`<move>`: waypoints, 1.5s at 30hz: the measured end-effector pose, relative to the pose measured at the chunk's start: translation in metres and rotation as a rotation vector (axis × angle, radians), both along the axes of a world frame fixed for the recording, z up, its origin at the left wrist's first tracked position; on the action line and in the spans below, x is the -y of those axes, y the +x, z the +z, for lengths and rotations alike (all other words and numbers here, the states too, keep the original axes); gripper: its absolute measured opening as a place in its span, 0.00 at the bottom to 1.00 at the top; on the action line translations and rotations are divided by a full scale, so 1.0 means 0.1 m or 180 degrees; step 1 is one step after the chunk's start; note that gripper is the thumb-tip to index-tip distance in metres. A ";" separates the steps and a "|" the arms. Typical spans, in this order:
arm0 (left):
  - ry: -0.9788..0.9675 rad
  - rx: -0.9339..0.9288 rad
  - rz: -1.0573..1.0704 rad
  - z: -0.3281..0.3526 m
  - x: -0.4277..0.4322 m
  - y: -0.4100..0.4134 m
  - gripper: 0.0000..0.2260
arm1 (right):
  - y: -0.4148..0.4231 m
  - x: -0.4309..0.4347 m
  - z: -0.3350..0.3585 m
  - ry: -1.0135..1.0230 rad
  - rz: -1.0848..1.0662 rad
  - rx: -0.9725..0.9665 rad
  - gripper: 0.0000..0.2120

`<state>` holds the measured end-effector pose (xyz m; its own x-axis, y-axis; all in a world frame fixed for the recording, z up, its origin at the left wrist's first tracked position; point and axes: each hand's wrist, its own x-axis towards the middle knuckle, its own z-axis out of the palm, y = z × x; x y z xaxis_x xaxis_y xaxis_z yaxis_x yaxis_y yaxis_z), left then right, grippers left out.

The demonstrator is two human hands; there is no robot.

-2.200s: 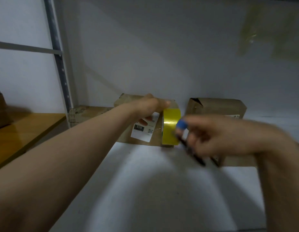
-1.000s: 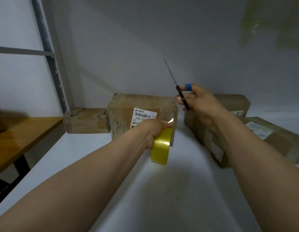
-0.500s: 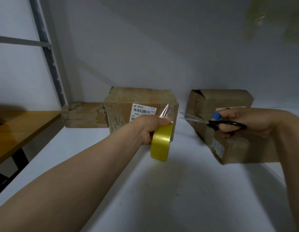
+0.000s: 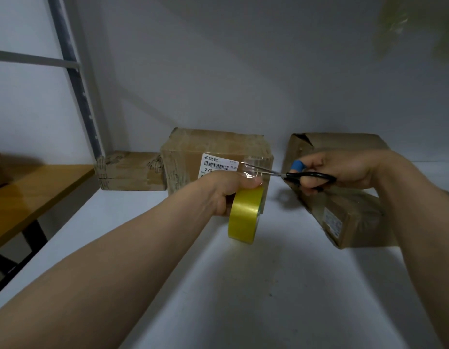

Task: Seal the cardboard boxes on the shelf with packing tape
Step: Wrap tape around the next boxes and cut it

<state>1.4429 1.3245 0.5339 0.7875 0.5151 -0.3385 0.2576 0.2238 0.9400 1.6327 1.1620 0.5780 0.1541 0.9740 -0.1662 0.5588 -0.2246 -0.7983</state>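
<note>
Cardboard box [image 4: 216, 147] with the white barcode label [image 4: 216, 165] sits mid-shelf, at the far wall. Shelf [image 4: 243, 285] is white.

Yellow packing tape roll [image 4: 245, 215] is just in front of the box, off the shelf surface, on edge. Left hand [image 4: 228, 190] grip: fingers curled round the roll, thumb on top. A clear strip [image 4: 251, 170] runs from the roll up to the box's front right corner.

Right hand [image 4: 331, 167] grip: closed through the black handles of the scissors [image 4: 306, 175], with a blue band [image 4: 297, 165] on one finger. The blades point left, tips at the strip. Can't tell if they're cutting into it.

Other boxes:
- flat box [image 4: 130, 172], left of the labelled one, touching it
- far right box [image 4: 336, 141], torn top corner
- near right box [image 4: 351, 220], angled, partly behind the right hand

Wooden bench [image 4: 29, 192] at far left, beyond the shelf upright [image 4: 75, 79].
</note>
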 end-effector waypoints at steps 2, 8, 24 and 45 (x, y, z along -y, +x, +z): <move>-0.0002 -0.0005 -0.0005 0.01 0.00 -0.01 0.16 | 0.04 -0.04 -0.08 0.0047 -0.0010 -0.0147 0.35; 0.0092 -0.0144 -0.0195 0.10 0.03 -0.03 0.11 | 0.11 -0.07 -0.20 0.0225 -0.0317 -0.0195 0.31; 0.0698 -0.0760 -0.1334 0.30 -0.38 -0.50 0.28 | -0.98 -0.50 -0.57 -0.1113 0.0075 0.2718 0.31; 0.0946 -0.0787 -0.1304 0.25 -0.41 -0.71 0.29 | -1.14 -0.46 0.20 0.1381 -0.1650 0.2475 0.10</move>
<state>1.3716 1.3653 0.5589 0.8589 0.2851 -0.4255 0.4885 -0.2060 0.8479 1.5192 1.2082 0.5984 0.4872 0.7095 0.5091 0.8720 -0.3639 -0.3274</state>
